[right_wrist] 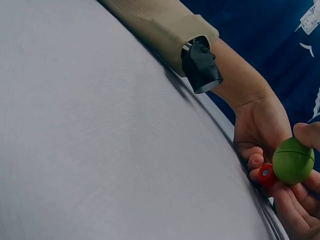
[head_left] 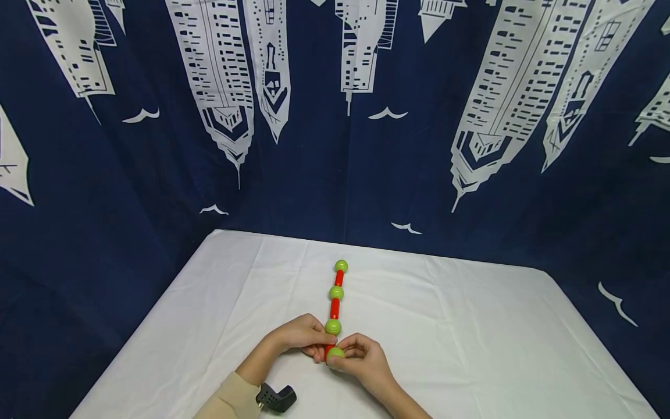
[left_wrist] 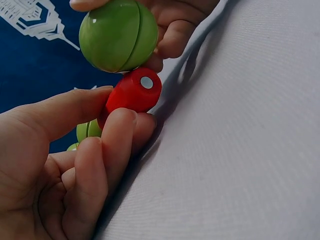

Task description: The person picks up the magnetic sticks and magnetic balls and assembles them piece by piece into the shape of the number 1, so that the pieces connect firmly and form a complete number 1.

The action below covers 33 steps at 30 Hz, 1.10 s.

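A line of green balls (head_left: 337,293) and red rods (head_left: 335,308) runs away from me along the table. At its near end my left hand (head_left: 298,334) pinches a red rod (left_wrist: 130,95) between thumb and fingers. The rod's exposed end carries a round silvery disc (left_wrist: 146,82). My right hand (head_left: 367,362) holds a green ball (left_wrist: 115,37) with a seam around it, thumb on one side and fingers on the other. Ball and rod end sit side by side, the disc uncovered; whether they touch I cannot tell. Fingers partly hide the rod.
A white cloth covers the table (head_left: 471,326). Behind it hangs a dark blue curtain (head_left: 314,186) printed with white buildings and birds. A black wrist camera (head_left: 277,398) sticks out from the beige left sleeve (head_left: 230,398), close above the tabletop.
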Each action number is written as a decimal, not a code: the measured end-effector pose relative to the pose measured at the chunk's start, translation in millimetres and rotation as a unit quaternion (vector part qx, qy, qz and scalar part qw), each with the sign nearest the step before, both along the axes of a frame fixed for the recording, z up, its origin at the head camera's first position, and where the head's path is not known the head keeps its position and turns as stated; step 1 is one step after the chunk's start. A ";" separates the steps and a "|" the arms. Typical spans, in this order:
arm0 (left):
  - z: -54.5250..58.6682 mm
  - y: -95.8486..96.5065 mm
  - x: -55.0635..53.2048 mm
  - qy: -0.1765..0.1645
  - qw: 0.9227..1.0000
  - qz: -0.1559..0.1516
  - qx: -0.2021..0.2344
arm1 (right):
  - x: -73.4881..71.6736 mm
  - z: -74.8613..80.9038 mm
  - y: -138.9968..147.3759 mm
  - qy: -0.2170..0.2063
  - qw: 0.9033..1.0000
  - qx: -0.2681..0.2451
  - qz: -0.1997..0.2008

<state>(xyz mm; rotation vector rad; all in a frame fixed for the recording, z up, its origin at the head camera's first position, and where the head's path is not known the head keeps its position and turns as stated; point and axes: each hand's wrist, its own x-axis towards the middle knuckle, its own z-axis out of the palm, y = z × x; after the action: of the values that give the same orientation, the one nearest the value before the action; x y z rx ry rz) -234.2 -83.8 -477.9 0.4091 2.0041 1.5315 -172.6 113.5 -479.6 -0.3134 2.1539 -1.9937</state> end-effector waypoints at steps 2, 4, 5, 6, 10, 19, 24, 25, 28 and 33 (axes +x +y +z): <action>0.3 0.3 -0.1 -0.003 1.000 0.001 0.000 | 0.5 -0.7 -0.8 0.006 1.000 0.003 0.004; 0.8 0.5 0.1 -0.003 1.000 0.003 0.000 | 1.3 -1.5 -1.4 0.010 1.000 0.005 0.011; 0.9 0.5 0.4 -0.002 1.000 0.004 0.000 | 1.9 -1.9 -1.7 0.011 1.000 0.006 0.014; 1.1 0.6 0.5 -0.002 1.000 0.005 -0.001 | 2.4 -2.4 -1.9 0.014 1.000 0.008 0.018; 0.8 0.6 1.3 -0.001 1.000 0.008 -0.003 | 4.6 -4.3 -2.5 0.027 0.999 0.019 0.028; -1.0 0.8 -0.1 -0.009 1.000 0.006 0.000 | 9.9 -5.0 -3.3 0.101 0.992 0.054 0.059; -1.2 1.6 -0.6 -0.013 1.000 0.007 0.001 | 10.6 -6.3 -4.3 0.110 0.989 0.067 0.072; -1.1 1.7 -0.6 -0.014 1.000 0.006 0.002 | 10.8 -6.5 -4.5 0.114 0.988 0.071 0.074; -0.9 1.7 -0.6 -0.015 1.000 0.004 0.002 | 11.4 -7.6 -5.2 0.124 0.986 0.080 0.078; -0.6 1.0 -0.7 -0.010 1.000 0.001 0.000 | 12.5 -9.2 -6.3 0.134 0.983 0.097 0.085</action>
<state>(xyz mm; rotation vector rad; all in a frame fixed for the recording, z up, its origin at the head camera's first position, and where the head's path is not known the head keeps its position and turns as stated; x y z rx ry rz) -234.9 -82.7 -478.5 0.3915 1.9898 1.5319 -160.1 107.2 -488.8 -0.7438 2.3648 -1.7148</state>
